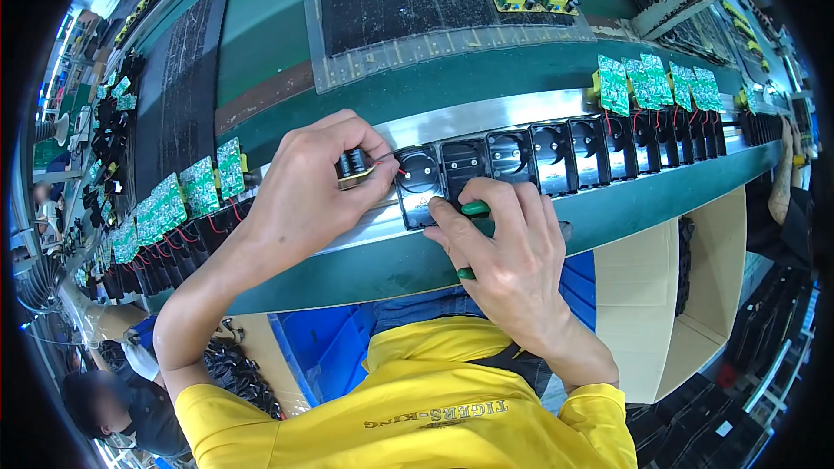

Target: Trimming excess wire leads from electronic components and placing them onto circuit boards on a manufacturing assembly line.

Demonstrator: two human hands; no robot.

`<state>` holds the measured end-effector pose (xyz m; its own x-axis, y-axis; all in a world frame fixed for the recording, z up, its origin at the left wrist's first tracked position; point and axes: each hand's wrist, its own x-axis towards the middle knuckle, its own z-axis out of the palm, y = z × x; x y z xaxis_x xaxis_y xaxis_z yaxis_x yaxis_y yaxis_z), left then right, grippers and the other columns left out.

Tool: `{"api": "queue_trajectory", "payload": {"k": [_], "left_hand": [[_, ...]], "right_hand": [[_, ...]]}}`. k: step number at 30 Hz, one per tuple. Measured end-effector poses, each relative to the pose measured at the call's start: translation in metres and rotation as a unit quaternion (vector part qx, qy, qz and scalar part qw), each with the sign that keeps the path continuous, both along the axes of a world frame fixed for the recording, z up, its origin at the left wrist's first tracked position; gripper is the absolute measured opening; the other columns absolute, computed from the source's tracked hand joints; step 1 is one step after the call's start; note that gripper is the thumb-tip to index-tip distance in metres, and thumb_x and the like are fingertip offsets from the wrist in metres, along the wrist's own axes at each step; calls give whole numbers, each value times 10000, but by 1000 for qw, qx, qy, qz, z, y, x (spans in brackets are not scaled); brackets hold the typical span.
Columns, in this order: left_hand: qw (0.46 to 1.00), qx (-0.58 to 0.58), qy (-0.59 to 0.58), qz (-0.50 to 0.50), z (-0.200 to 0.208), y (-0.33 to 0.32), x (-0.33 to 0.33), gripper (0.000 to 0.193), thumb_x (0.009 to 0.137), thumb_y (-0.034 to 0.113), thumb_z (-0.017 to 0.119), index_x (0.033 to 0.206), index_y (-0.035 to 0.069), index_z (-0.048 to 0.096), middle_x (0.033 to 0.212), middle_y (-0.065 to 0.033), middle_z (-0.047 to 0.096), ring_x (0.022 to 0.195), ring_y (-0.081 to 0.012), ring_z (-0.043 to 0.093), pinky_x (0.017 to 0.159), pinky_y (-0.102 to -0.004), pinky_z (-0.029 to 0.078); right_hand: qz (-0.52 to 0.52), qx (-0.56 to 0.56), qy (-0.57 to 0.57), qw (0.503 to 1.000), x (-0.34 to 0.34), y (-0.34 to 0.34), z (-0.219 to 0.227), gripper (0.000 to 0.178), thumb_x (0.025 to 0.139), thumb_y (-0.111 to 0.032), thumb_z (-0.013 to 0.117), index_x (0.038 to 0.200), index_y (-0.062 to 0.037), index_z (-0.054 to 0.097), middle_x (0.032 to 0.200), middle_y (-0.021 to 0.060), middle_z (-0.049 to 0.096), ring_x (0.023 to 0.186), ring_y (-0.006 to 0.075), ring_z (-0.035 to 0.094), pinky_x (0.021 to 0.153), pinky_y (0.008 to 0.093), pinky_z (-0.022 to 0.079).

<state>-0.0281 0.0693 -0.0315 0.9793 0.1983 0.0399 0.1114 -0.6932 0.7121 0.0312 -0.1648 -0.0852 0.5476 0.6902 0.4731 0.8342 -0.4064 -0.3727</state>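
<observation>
My left hand [317, 187] pinches a small circuit board [352, 165] with black cylindrical parts between thumb and fingers. Thin wires lead from the board to an open black plastic case [419, 187] lying on the metal rail. In my right hand [512, 252] is a hand tool with two green handles [475, 208], the handle ends poking out on the left; its working end is mostly hidden by the hand. The right index fingertip rests at the lower edge of that case. Beside it, a second open black case [463, 161] is partly covered by the fingers.
More black cases [552, 156] line the metal rail to the right, several with green circuit boards [612, 85] standing behind them. Wired green boards [161, 208] stand along the left. A cardboard box [638, 313] and blue bin [326, 347] sit below the bench edge. Other people work at both sides.
</observation>
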Motion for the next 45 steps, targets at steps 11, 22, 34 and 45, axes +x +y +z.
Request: {"api": "queue_trajectory", "payload": {"k": [11, 22, 34, 45], "left_hand": [[994, 44, -8, -103, -6, 9, 2, 75, 940, -3, 803, 1006, 14, 772, 1008, -53, 739, 835, -225, 654, 768, -338, 535], [926, 236, -140, -259, -16, 35, 12, 108, 931, 94, 801, 1031, 126, 777, 1094, -8, 667, 922, -204, 646, 755, -341, 557], [910, 282, -178, -246, -26, 37, 10, 72, 950, 143, 775, 1011, 156, 738, 1043, -16, 644, 885, -210, 619, 713, -331, 543], [934, 255, -159, -195, -12, 20, 3, 79, 980, 132, 777, 1049, 125, 739, 1067, -33, 685, 855, -220, 662, 681, -345, 544]], "right_hand": [[49, 102, 189, 975, 10, 0, 50, 408, 926, -168, 885, 1315, -72, 810, 1072, 75, 658, 879, 182, 567, 793, 323, 481], [160, 519, 534, 648, 47, 78, 27, 327, 1205, -342, 447, 1126, -83, 630, 891, 44, 562, 757, 150, 467, 716, 301, 377], [151, 482, 545, 669, 44, 95, 17, 310, 1206, -356, 461, 1048, -111, 565, 868, 16, 487, 740, 140, 399, 684, 320, 341], [118, 516, 580, 619, 45, 87, 45, 277, 1157, -283, 485, 1204, -91, 678, 913, 39, 589, 771, 135, 479, 665, 280, 377]]}}
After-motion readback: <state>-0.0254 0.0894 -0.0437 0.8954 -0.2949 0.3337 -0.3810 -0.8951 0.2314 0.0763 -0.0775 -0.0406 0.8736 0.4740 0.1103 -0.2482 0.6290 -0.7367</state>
